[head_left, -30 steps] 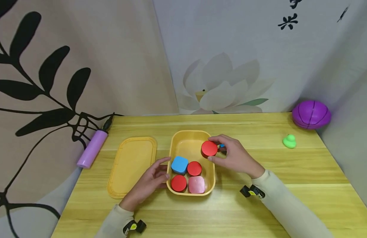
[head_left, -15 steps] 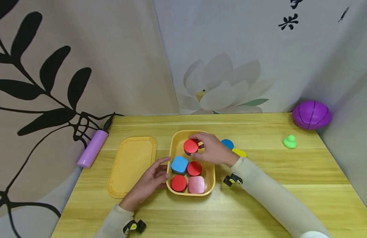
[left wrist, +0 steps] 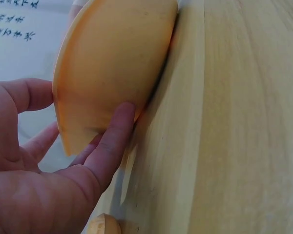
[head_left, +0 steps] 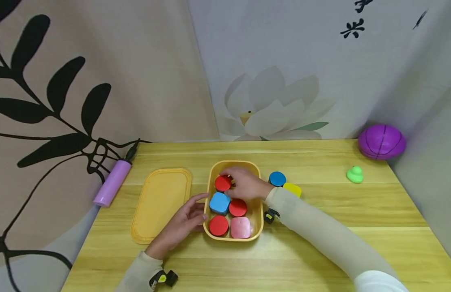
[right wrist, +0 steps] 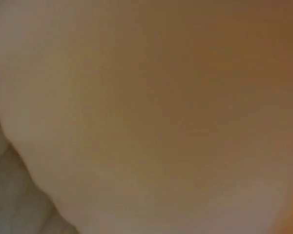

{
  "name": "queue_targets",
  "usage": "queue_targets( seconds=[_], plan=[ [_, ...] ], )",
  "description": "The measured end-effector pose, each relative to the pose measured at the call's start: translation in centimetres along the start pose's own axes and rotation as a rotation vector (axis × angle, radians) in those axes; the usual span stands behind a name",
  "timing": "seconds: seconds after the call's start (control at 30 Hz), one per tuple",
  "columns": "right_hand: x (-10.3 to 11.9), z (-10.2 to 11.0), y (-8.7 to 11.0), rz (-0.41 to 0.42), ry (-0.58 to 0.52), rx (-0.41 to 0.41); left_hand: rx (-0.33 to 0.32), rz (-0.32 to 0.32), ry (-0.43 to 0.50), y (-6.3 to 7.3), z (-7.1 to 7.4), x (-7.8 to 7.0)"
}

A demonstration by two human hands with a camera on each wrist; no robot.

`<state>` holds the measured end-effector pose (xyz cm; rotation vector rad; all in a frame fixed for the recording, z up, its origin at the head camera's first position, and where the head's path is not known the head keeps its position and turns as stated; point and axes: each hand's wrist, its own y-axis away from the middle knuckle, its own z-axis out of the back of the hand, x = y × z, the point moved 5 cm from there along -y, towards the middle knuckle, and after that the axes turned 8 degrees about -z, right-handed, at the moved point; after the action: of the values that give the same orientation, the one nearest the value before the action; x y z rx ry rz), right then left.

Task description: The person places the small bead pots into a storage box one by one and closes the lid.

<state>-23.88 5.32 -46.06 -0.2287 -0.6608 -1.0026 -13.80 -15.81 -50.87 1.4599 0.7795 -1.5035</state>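
Note:
In the head view a yellow box (head_left: 256, 231) stands mid-table. My right hand (head_left: 245, 184) reaches into its far part and pinches a red round block (head_left: 223, 183) near the far left corner. Nearer in the box are a blue square block (head_left: 219, 203), two more red round blocks, one in the middle (head_left: 238, 207) and one at the near left (head_left: 219, 225), and a pink square block (head_left: 240, 227). My left hand (head_left: 183, 223) rests against the box's left side, fingers relaxed. In the left wrist view, its fingertips touch the box's rim and outer wall (left wrist: 112, 58). The right wrist view is a blurred close-up.
A yellow lid (head_left: 161, 205) lies left of the box. To the box's right are a blue round block (head_left: 277, 179) and a yellow block (head_left: 292, 189), partly behind my right forearm. A purple pump (head_left: 113, 182), green toy (head_left: 354, 174) and purple ball (head_left: 382, 142) stand farther out.
My right hand has moved left over the box's rim and down into its far left part with the red round block. The left hand has stayed at the box's side.

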Motion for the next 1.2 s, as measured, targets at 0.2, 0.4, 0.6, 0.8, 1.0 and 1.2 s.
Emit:
queue_targets(
  seconds=[0.2, 0.4, 0.6, 0.8, 1.0, 1.2],
  plan=[
    [-0.3, -1.1, -0.7, -0.010, -0.031, 0.042, 0.011, 0.000, 0.003, 0.2, -0.1, 0.0],
    [-0.4, -1.3, -1.0, -0.008, -0.019, 0.056, 0.001, -0.002, 0.001, 0.2, 0.1, 0.0],
    [-0.4, -1.1, -0.9, -0.020, -0.097, 0.086, 0.008, -0.001, 0.003, 0.2, 0.1, 0.0],
    [-0.3, -0.4, -0.4, -0.060, -0.209, 0.099, 0.009, -0.005, 0.005, 0.1, 0.1, 0.0],
    [-0.5, 1.1, 0.4, -0.019, -0.272, 0.044, 0.013, -0.005, 0.006, 0.0, 0.1, -0.1],
    [-0.7, 3.0, 2.2, -0.003, -0.334, -0.038, 0.006, 0.000, 0.002, 0.0, 0.1, -0.1]
  ],
)
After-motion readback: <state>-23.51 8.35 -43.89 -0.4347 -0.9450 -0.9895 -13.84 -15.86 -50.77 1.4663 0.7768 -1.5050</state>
